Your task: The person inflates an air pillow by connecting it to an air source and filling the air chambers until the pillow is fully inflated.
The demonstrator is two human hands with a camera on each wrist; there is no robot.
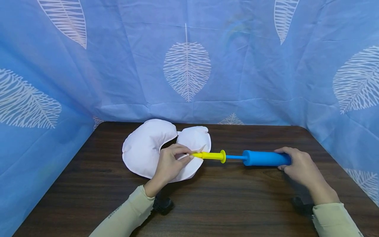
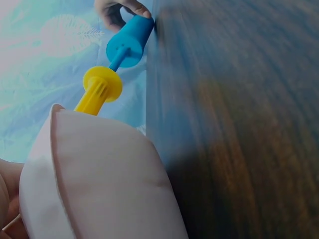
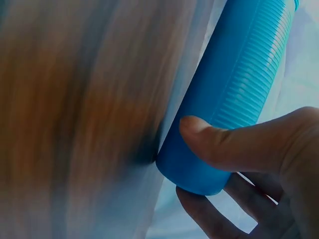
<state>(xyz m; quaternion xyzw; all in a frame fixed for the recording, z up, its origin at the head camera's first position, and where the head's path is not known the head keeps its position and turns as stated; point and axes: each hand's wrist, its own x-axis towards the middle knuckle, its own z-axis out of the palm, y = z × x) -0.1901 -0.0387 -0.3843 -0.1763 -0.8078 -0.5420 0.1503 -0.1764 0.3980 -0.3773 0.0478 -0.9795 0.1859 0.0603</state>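
Observation:
A white, U-shaped inflatable neck pillow (image 1: 142, 148) lies puffed up on the table. A hand air pump (image 1: 263, 158) stretches to its right, with a ribbed blue barrel, a thin blue rod drawn out and a yellow nozzle end (image 1: 211, 155). The nozzle's tip meets the pillow's right lobe. There my left hand (image 1: 170, 163) pinches the pillow around the tip between thumb and fingers; the valve itself is hidden. My right hand (image 1: 302, 166) grips the barrel's far end, thumb on its side and fingers around it, as the blue barrel (image 3: 224, 89) in the right wrist view shows.
The dark wood-grain table (image 1: 231, 204) has rounded back corners. Behind it and along both sides hangs a blue cloth (image 1: 251, 72) with white leaf prints. Black wrist cameras sit under both wrists, the left one (image 1: 163, 204) close over the tabletop.

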